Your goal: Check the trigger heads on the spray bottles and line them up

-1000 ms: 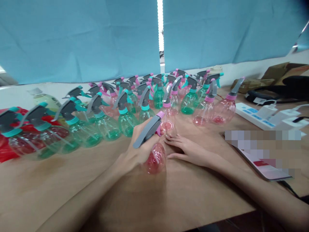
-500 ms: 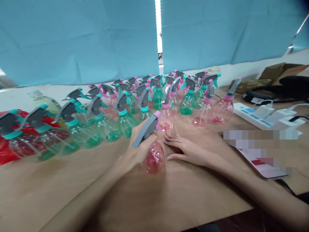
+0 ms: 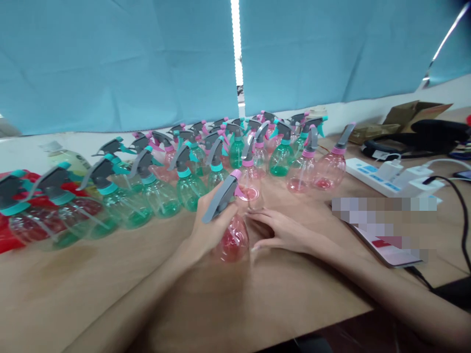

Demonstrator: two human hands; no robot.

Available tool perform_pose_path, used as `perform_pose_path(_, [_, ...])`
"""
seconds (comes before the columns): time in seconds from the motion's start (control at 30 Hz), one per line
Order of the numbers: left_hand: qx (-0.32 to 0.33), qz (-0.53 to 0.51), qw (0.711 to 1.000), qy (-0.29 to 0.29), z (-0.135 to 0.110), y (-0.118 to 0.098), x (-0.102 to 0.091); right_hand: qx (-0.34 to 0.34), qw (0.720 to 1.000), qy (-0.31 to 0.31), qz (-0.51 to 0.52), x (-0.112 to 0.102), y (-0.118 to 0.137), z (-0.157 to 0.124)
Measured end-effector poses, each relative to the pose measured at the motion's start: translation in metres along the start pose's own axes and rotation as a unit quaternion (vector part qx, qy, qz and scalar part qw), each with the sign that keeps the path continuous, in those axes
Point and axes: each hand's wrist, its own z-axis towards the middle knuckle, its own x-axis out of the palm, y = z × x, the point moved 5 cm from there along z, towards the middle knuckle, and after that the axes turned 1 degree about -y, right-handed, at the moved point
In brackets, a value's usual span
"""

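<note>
My left hand [image 3: 208,223] is wrapped round the neck of a pink see-through spray bottle [image 3: 231,240] that has a grey trigger head [image 3: 221,195] and stands on the brown table [image 3: 110,289]. My right hand [image 3: 281,230] rests on the table just right of that bottle, its fingers slightly curled and reaching toward the bottle's side, with nothing seen in it. Behind both hands stand several rows of green and pink spray bottles [image 3: 187,184].
A white power strip [image 3: 390,174] with plugged adapters and a black cable [image 3: 461,211] lie at the right. A pink-edged booklet [image 3: 390,247] lies near the right edge. Red material [image 3: 9,235] sits at the far left, brown boxes [image 3: 412,110] at the back right.
My right hand's fingers have lifted from lying flat and curled a little toward the bottle. The view has shifted slightly; my left hand keeps its hold.
</note>
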Motion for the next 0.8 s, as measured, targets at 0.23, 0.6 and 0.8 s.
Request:
perform_pose_path(0.23, [0.019,-0.01,1.0,-0.016,0.003,-0.011,0.021,0.02,0.993,-0.06,0.101,-0.017,0.036,-0.009])
perform_pose_path(0.6, [0.079,-0.007,0.995,0.062,0.028,-0.036,0.096,0.111,0.975,-0.188,-0.033,-0.065,0.023,-0.043])
perform_pose_path(0.8, [0.048,-0.016,0.996,0.079,0.038,-0.032,0.11,0.085,0.981,-0.174,0.027,-0.076,-0.008,-0.044])
